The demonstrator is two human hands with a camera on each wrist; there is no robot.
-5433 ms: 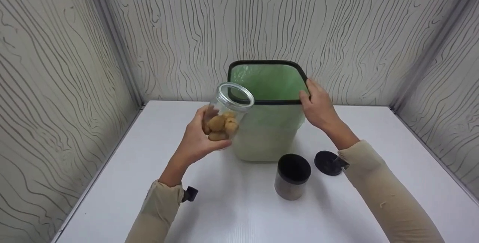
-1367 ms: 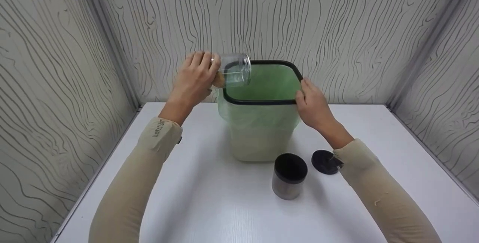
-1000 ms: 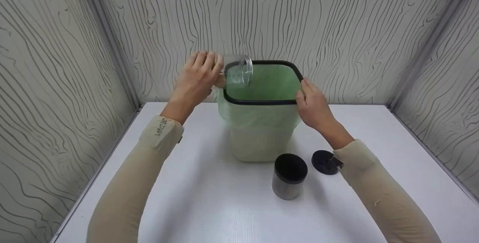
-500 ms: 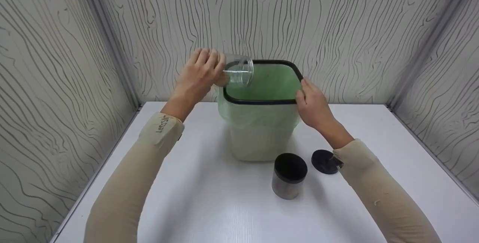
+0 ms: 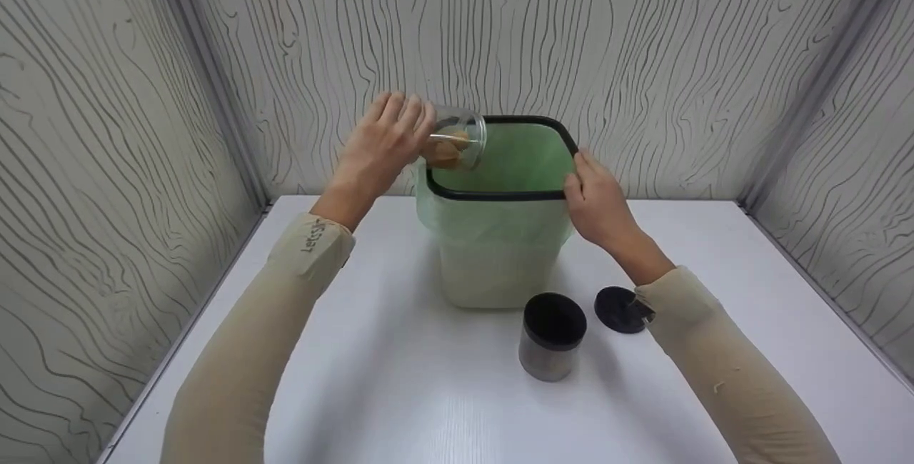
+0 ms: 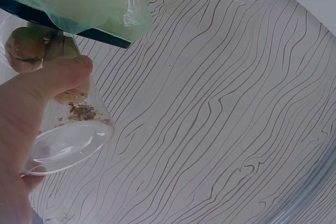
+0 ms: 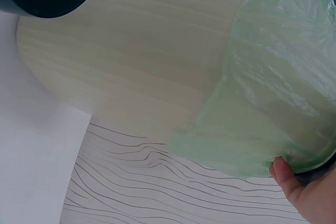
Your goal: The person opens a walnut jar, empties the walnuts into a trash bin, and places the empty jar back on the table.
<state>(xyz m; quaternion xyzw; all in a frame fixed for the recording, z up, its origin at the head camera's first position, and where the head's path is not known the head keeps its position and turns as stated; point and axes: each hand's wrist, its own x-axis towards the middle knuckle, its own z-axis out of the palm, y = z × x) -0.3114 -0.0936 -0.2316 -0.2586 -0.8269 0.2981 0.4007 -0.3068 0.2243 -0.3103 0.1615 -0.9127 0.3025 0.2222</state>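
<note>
My left hand (image 5: 389, 135) grips a clear jar (image 6: 73, 148) tipped on its side, its mouth over the near left of the bin's opening. Tan-brown rounded lumps (image 5: 448, 153) lie inside, partway towards the mouth. In the left wrist view, dark crumbs (image 6: 82, 112) cling near the jar's base, and the thumb crosses its wall. The pale bin (image 5: 500, 275) stands upright, lined with a green bag (image 5: 528, 153) under a black rim (image 5: 503, 195). My right hand (image 5: 603, 200) pinches that rim at the right side; the right wrist view shows its thumb on the folded-over bag (image 7: 252, 124).
A canister (image 5: 548, 360) with a black rim stands uncovered in front of the bin. Its round black lid (image 5: 618, 310) lies to the right, partly overlapped by the right wrist camera. Patterned panels (image 5: 343, 36) enclose the white table (image 5: 407, 392) at the back and sides.
Earlier the left hand held the jar upright-leaning beside the bin; it has since tipped over the opening. In the last half second the lumps have slid towards the mouth. The right hand stays.
</note>
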